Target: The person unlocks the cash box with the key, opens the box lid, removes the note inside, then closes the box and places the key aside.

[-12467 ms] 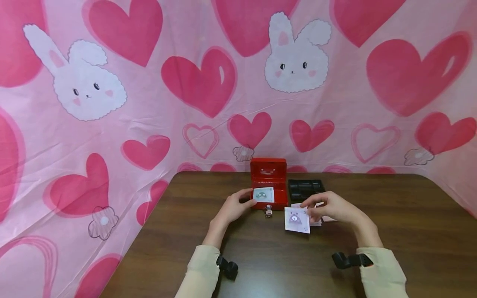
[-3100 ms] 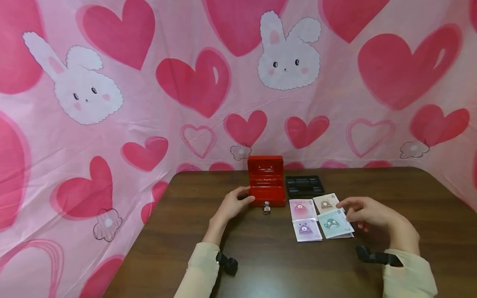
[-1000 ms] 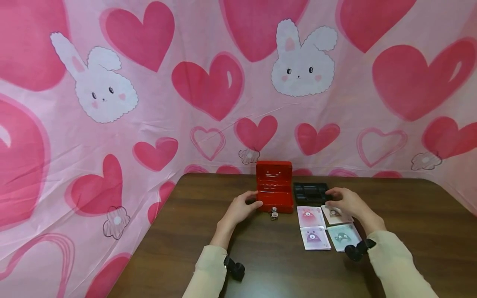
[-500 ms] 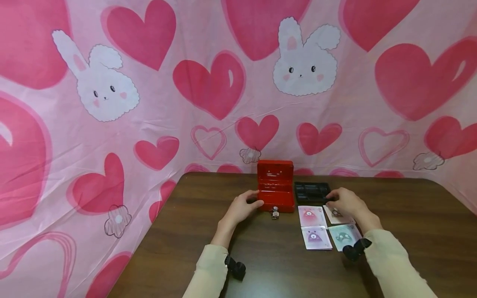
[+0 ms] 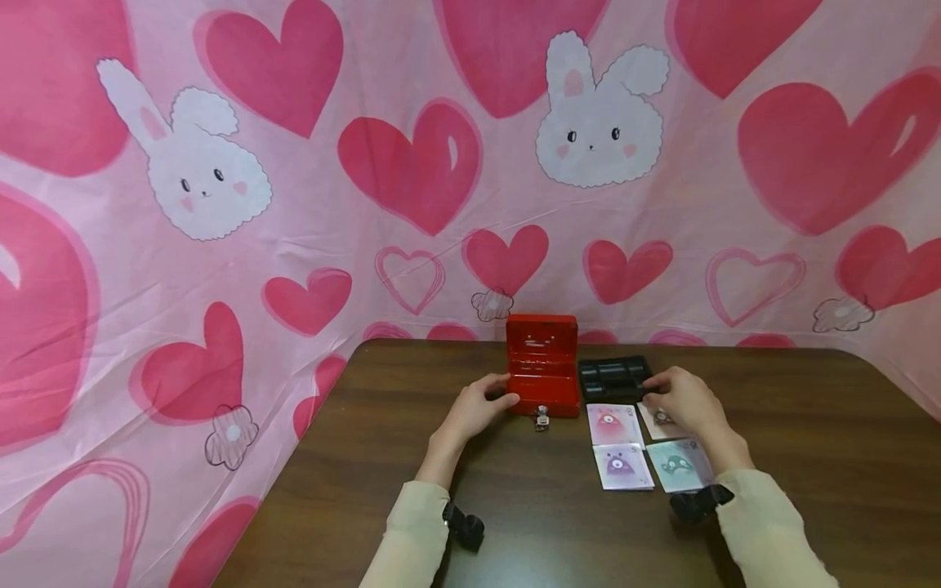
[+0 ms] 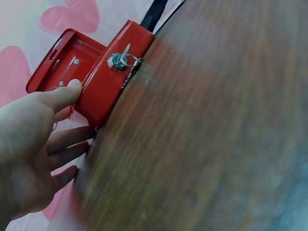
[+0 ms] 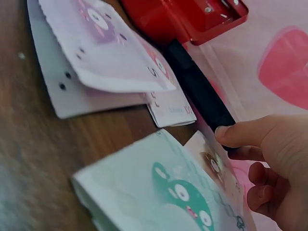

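Note:
A small red cash box [image 5: 542, 376] stands open on the brown table, its lid upright and a key [image 5: 541, 418] in its front lock. My left hand [image 5: 476, 406] holds the box's left side; in the left wrist view its thumb [image 6: 72, 89] lies on the box rim [image 6: 91, 82]. A black coin tray [image 5: 613, 377] lies right of the box. My right hand [image 5: 680, 398] is at the tray's front right corner, with the thumb [image 7: 228, 134] on the tray edge [image 7: 202, 96] and the other fingers curled.
Toy banknotes lie in a square before the tray: pink [image 5: 612, 423], purple [image 5: 622, 467], green [image 5: 678, 464] and a brown one [image 5: 659, 418] partly under my right hand. A pink heart-and-rabbit cloth [image 5: 412, 163] walls the table at the back and left.
Since 12.5 s ago the notes have left my right hand and lie spread on the table. That hand then moved to the black tray. In the last second both hands barely moved.

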A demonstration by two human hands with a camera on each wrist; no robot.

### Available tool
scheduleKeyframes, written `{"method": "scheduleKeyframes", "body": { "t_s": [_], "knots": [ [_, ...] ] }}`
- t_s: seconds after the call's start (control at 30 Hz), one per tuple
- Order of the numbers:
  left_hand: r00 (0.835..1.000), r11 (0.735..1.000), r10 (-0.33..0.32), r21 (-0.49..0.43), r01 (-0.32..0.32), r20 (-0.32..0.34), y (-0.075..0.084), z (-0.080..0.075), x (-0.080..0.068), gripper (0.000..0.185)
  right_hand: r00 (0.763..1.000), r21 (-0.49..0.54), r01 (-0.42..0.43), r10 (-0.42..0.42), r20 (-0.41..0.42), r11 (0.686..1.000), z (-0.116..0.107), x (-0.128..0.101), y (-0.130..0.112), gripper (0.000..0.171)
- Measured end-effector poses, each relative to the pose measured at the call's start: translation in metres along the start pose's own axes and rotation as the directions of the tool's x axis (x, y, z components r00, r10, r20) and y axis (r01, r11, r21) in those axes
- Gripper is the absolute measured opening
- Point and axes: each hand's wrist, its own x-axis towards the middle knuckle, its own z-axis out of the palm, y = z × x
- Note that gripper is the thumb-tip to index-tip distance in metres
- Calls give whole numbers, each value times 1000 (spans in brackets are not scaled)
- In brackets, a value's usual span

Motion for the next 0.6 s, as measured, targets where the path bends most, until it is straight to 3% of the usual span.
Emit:
{"method": "scheduleKeyframes", "body": {
  "t_s": [0.3, 0.6],
  "knots": [
    [1000, 1000, 5, 9, -5, 0, -1, -1, 0, 49, 995, 49, 10, -5, -103, 999, 5, -13, -2, 29],
    [1000, 1000, 7, 2, -7, 0, 1, -1, -1, 48, 975, 105, 29, -5, -222, 994, 2, -21, -13, 28]
  ]
}}
